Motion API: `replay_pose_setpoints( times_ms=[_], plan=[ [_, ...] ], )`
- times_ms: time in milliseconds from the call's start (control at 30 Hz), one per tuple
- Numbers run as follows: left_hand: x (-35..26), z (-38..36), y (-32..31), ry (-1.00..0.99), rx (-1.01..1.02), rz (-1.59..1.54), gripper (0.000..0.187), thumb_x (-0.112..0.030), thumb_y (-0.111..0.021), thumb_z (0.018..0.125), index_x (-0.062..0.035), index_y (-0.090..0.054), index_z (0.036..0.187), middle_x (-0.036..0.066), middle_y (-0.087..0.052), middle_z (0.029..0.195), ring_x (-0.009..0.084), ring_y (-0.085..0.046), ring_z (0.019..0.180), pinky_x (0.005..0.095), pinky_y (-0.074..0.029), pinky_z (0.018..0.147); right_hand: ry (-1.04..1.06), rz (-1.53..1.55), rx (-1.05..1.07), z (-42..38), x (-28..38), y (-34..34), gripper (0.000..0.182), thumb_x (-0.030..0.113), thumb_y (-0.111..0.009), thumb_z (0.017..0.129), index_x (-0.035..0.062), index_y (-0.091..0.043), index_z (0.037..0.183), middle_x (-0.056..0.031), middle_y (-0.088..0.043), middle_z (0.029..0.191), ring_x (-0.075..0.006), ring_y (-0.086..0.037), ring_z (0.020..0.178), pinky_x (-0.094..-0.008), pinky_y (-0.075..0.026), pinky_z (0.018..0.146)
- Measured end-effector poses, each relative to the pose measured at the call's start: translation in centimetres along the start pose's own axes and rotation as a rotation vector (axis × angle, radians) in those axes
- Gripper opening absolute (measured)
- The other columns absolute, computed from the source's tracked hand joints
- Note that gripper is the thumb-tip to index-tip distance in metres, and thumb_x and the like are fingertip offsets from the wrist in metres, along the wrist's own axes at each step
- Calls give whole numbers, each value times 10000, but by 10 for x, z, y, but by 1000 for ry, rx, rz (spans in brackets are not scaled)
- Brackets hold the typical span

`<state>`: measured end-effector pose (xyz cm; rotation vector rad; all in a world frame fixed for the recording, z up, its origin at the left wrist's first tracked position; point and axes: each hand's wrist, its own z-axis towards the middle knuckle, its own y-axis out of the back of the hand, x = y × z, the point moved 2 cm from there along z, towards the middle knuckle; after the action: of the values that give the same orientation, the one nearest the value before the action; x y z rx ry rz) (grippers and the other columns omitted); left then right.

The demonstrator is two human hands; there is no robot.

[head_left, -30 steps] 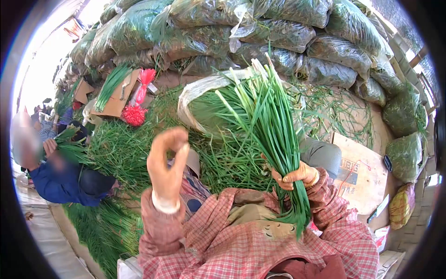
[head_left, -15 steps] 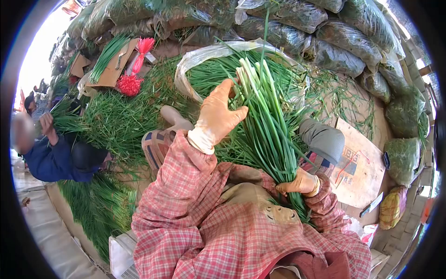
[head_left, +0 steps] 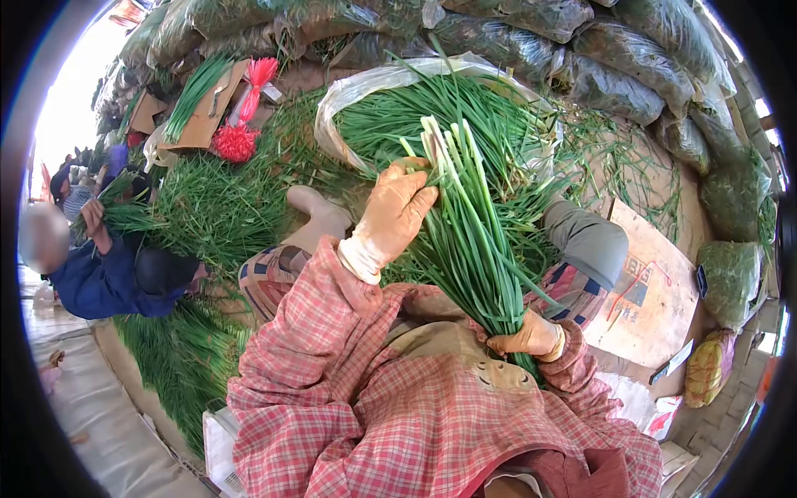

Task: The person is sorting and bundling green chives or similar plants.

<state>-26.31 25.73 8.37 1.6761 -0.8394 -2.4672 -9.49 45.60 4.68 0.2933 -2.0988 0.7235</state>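
Since a second ago the left hand [head_left: 397,209] has come down from the air onto the bunch of green onions [head_left: 469,232], its gloved fingers now curled around the upper stalks. The open plastic bag [head_left: 365,91] of onions lies behind it, on the heap of loose greens [head_left: 216,207], near the cardboard [head_left: 652,295] at the right. The bunch stands upright over the lap. The right hand [head_left: 523,339] is clenched tight about the lower end. The step looks like evening up the bunch; next it needs a steady squeeze.
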Motion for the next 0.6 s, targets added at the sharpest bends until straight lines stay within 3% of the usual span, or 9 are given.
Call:
replay_pose_setpoints(
  times_ms=[67, 100, 133, 200, 300, 400, 467, 533, 600],
  plan=[
    [-2, -3, -5, 142, -174, -157, 197, -106, -543, 779, 44, -540, 907, 170, -521, 961, 312, -483, 928, 371, -382, 793, -49, 14, -11, -1, -5, 0, 340, -37, -604, 700, 33, -529, 1024, -28, -564, 852, -85, -518, 655, -210, -415, 530],
    [-10, 4, 7, -238, -219, 475, 207, -83, -529, 756, 18, -522, 936, 156, -514, 935, 318, -491, 869, 392, -386, 770, 18, 10, 7, 0, -10, 0, 352, -36, -612, 695, 31, -530, 1031, -37, -568, 874, -101, -526, 691, -224, -425, 564],
    [-20, 8, 11, -311, -230, 668, 202, -70, -520, 723, -3, -506, 913, 148, -499, 883, 327, -490, 821, 418, -384, 762, 86, 6, 24, 1, -18, 1, 364, -34, -621, 691, 29, -530, 1037, -46, -573, 896, -116, -534, 728, -239, -435, 599],
    [-17, 11, 20, -347, -113, 868, 209, -71, -524, 706, -14, -493, 904, 124, -482, 831, 280, -506, 801, 390, -432, 688, 215, -104, 24, 2, -22, 1, 394, -25, -638, 686, 26, -525, 1060, -61, -577, 947, -143, -538, 807, -267, -441, 674],
    [-14, 15, 41, 111, 168, 889, 166, -39, -464, 758, -14, -470, 921, 162, -482, 873, 337, -501, 819, 399, -428, 720, 341, -319, -19, 1, -21, 0, 448, -7, -655, 687, 25, -504, 1108, -73, -570, 1024, -170, -526, 909, -297, -427, 772],
    [29, 15, 73, -125, 276, 1468, 133, -69, -465, 774, -30, -474, 900, 152, -489, 876, 319, -544, 677, 356, -464, 567, 336, -315, -46, 0, -13, -3, 499, 1, -660, 694, 32, -478, 1157, -74, -554, 1085, -180, -516, 957, -302, -411, 821],
    [23, 14, 90, -165, 156, 1579, 108, -113, -502, 708, -81, -578, 778, 40, -487, 828, 137, -501, 835, 244, -491, 628, 161, 79, 19, -4, -28, 0, 474, 20, -626, 740, 42, -461, 1183, -68, -516, 1161, -169, -475, 1044, -301, -389, 869],
    [68, 8, 126, -336, 218, 1998, 123, -118, -487, 737, -90, -588, 801, 40, -507, 888, 158, -491, 834, 286, -483, 687, -14, 640, 28, -3, -54, -2, 454, 36, -607, 766, 46, -452, 1193, -62, -494, 1195, -160, -447, 1085, -299, -373, 892],
    [93, 9, 167, 456, 385, 1588, 160, -147, -536, 736, -69, -580, 869, 64, -504, 969, 198, -498, 913, 323, -444, 782, 174, -86, 16, -11, -50, 0, 411, 78, -597, 775, 50, -479, 1168, -86, -486, 1202, -197, -433, 1108, -293, -357, 908]
  ],
)
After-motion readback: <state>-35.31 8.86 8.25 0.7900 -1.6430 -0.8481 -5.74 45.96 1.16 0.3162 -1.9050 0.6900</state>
